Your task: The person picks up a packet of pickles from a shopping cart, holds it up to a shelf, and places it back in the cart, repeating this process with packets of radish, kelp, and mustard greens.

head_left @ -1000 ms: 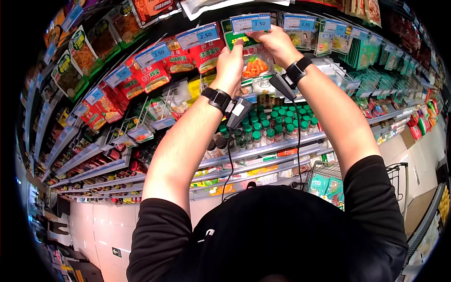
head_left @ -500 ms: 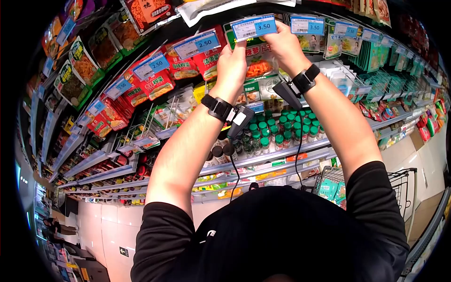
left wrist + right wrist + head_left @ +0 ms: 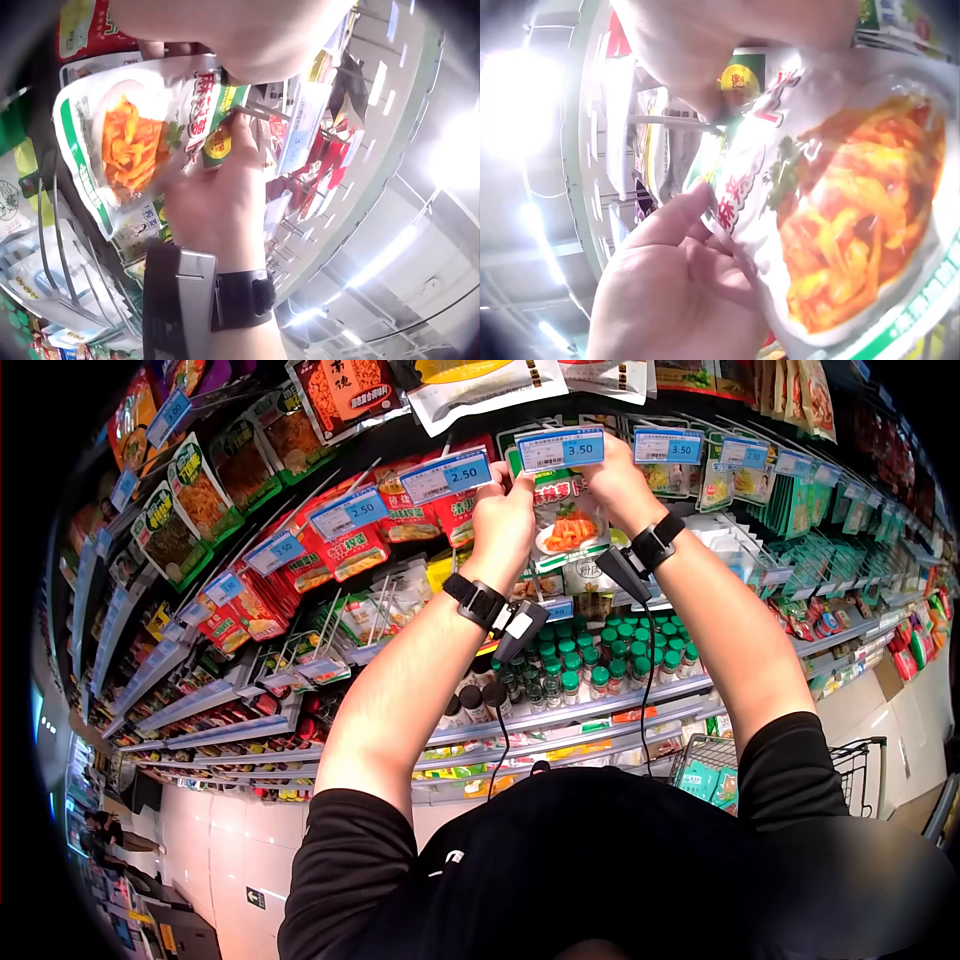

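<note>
A white and green packet of spicy dried radish [image 3: 570, 532], with orange strips pictured on its front, hangs below a 3.50 price tag [image 3: 562, 448]. My left hand [image 3: 502, 525] pinches its upper left edge; the thumb [image 3: 686, 206] lies on the front in the right wrist view. At the upper right edge, my right hand [image 3: 622, 485] grips it, thumb pressed close to the metal hook rod [image 3: 667, 120]. Large orange strips fill the packet front in the right wrist view. The price tag partly hides the packet's top and the right fingertips in the head view.
Red packets [image 3: 360, 550] hang on hooks to the left, green ones [image 3: 790, 510] to the right. Green-capped jars [image 3: 600, 660] stand on the shelf below. A shopping cart [image 3: 855, 760] with teal packets is at the lower right. Large white pouches [image 3: 480, 400] hang above.
The head view has shifted, so shelf and hands appear lower and slightly right. More of the radish packet shows between the hands, which stay at its top.
</note>
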A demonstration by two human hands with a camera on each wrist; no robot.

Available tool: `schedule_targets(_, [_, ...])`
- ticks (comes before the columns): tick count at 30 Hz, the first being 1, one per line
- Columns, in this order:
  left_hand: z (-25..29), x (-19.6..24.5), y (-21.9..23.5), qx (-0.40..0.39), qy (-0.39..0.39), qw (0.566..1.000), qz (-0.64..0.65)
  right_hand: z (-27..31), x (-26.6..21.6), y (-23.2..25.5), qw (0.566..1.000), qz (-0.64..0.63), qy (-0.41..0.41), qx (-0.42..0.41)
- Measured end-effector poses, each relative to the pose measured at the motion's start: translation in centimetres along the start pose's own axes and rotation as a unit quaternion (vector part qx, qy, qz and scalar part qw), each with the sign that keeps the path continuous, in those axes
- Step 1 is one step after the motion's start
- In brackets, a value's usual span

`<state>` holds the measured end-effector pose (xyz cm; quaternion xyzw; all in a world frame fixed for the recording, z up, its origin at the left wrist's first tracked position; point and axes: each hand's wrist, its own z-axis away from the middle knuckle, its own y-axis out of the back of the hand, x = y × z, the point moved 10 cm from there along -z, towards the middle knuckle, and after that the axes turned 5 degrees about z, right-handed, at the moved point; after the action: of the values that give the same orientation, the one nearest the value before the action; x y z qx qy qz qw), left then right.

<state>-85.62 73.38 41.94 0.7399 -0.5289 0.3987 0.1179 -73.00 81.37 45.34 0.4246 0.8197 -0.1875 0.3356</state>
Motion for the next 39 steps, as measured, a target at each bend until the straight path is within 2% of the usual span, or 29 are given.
schedule_targets(1, [-0.1,0.0,0.1,-0.003,0.002,0.999,-0.037,0.1,-0.3,-0.1,1.000,-0.002,0.002,0.001])
schedule_targets(3, [-1.2,-0.5,1.0,-0.014,-0.023,0.997,-0.072,0.1,-0.3,0.5,0.991,0.127,-0.035,0.028])
schedule_targets(4, [-1.8,-1.3,1.4,-0.018,-0.007,0.994,-0.107,-0.8,1.8,1.0,0.982,0.175,-0.072,0.025])
schedule_targets(5, [-2.5,-2.1,1.7,-0.022,0.009,0.990,-0.142,-1.8,3.2,1.2,0.982,0.174,-0.072,0.024])
schedule_targets(7, [-4.5,-3.2,2.8,0.011,0.009,0.983,-0.186,-3.8,4.7,1.1,0.977,0.210,0.027,0.012])
schedule_targets(9, [-5.6,-3.1,3.2,0.024,0.016,0.939,-0.344,-5.3,6.9,1.5,0.980,0.197,0.033,0.004])
schedule_targets(10, [-5.7,-3.8,3.6,0.032,0.081,0.937,-0.339,-5.5,6.3,1.1,0.976,0.202,0.075,-0.014])
schedule_targets(11, [-5.7,-3.6,3.5,0.033,0.082,0.936,-0.341,-5.5,5.9,0.8,0.971,0.207,0.115,-0.031])
schedule_targets(13, [-6.2,-2.8,2.8,0.020,0.013,0.946,-0.324,-6.2,7.2,1.0,0.974,0.194,0.109,-0.041])
schedule_targets(14, [-7.0,-2.8,2.9,0.019,-0.051,0.928,-0.369,-6.9,7.8,1.3,0.969,0.220,0.112,-0.016])
schedule_targets(16, [-8.0,-3.6,3.0,0.007,-0.076,0.919,-0.387,-7.4,8.1,1.7,0.948,0.293,0.124,0.010])
schedule_targets(17, [-8.3,-3.8,2.9,-0.007,-0.103,0.909,-0.404,-7.5,8.5,1.6,0.949,0.291,0.122,0.008])
schedule_targets(20, [-8.5,-3.9,2.6,-0.017,-0.102,0.899,-0.426,-7.7,9.0,2.5,0.949,0.285,0.126,0.056])
schedule_targets(24, [-6.9,-2.5,2.1,0.016,-0.065,0.901,-0.428,-7.2,9.1,2.2,0.958,0.275,0.077,0.020])
schedule_targets(25, [-6.0,-1.7,1.8,0.013,-0.063,0.901,-0.429,-6.9,9.4,2.6,0.972,0.227,0.059,0.031])
schedule_targets(26, [-5.2,-1.5,2.3,0.038,-0.013,0.899,-0.437,-6.3,9.7,3.1,0.982,0.179,0.040,0.044])
schedule_targets(27, [-4.5,-1.6,2.9,0.062,0.038,0.894,-0.443,-5.5,7.9,3.0,0.973,0.230,0.029,0.018])
schedule_targets(28, [-4.0,-0.8,3.6,0.096,-0.064,0.899,-0.423,-4.6,7.2,3.6,0.966,0.257,0.000,0.038])
schedule_targets(29, [-4.2,-2.0,4.6,0.091,-0.062,0.886,-0.450,-3.7,6.5,4.0,0.957,0.283,-0.029,0.058])
schedule_targets(30, [-3.4,-2.0,5.0,0.079,-0.042,0.903,-0.421,-2.6,6.1,5.0,0.940,0.311,-0.070,0.118])
schedule_targets(31, [-2.5,-1.7,5.0,0.066,-0.020,0.918,-0.390,-0.7,4.2,5.0,0.958,0.251,-0.059,0.127])
schedule_targets(32, [-2.5,-3.9,5.9,0.061,-0.011,0.964,-0.259,0.1,4.3,5.2,0.969,0.213,-0.061,0.110])
schedule_targets(33, [-0.6,-3.6,4.8,0.055,0.065,0.993,-0.085,0.7,4.6,5.7,0.978,0.175,-0.061,0.094])
schedule_targets(34, [1.0,-3.1,4.4,0.061,0.091,0.993,-0.050,1.6,4.0,6.4,0.975,0.176,-0.063,0.120])
schedule_targets(35, [2.4,-2.7,3.9,0.066,0.117,0.991,-0.015,3.0,3.9,7.1,0.980,0.122,-0.083,0.137])
schedule_targets(36, [3.6,-2.4,3.1,0.058,0.125,0.990,0.009,4.3,3.1,7.7,0.978,0.137,-0.084,0.133])
schedule_targets(37, [5.0,-2.9,2.3,0.055,0.171,0.982,0.051,5.7,2.5,8.3,0.976,0.153,-0.087,0.128])
schedule_targets(38, [6.1,-2.4,1.2,0.039,0.161,0.986,0.037,7.0,2.6,9.4,0.964,0.205,-0.114,0.127])
schedule_targets(39, [7.3,-1.7,0.0,0.022,0.152,0.988,0.023,8.5,2.0,10.0,0.969,0.182,-0.101,0.135])
